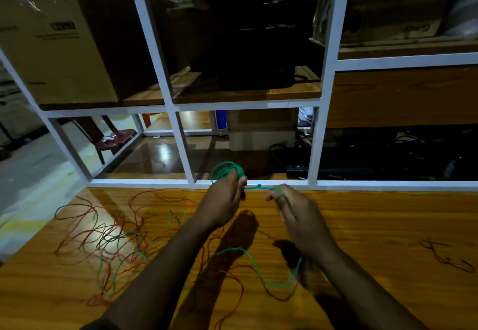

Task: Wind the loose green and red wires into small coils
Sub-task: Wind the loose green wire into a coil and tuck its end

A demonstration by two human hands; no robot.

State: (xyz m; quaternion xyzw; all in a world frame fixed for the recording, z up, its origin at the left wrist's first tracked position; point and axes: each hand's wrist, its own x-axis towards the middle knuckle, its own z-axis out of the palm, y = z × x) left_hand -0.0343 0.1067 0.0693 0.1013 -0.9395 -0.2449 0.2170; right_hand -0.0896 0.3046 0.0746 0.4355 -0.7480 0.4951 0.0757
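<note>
Both hands were raised over the far edge of the counter (362, 226), just before a white frame (165, 89). The left hand (222, 203) gripped a small green coil (227, 169) in curled fingers — its loops stood above the fist. The right hand (297, 213) pinched the same green wire (261, 275), which ran taut between the hands, then trailed down in a slack loop onto the counter. Loose red wires (85, 223) and more green lay tangled toward the left edge — one dark red piece (445, 254) sat near the right edge.

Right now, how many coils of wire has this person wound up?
1: a green coil gripped in the left hand, with its tail running to the right hand. The loose wires on the table are still tangled and could hide another.
</note>
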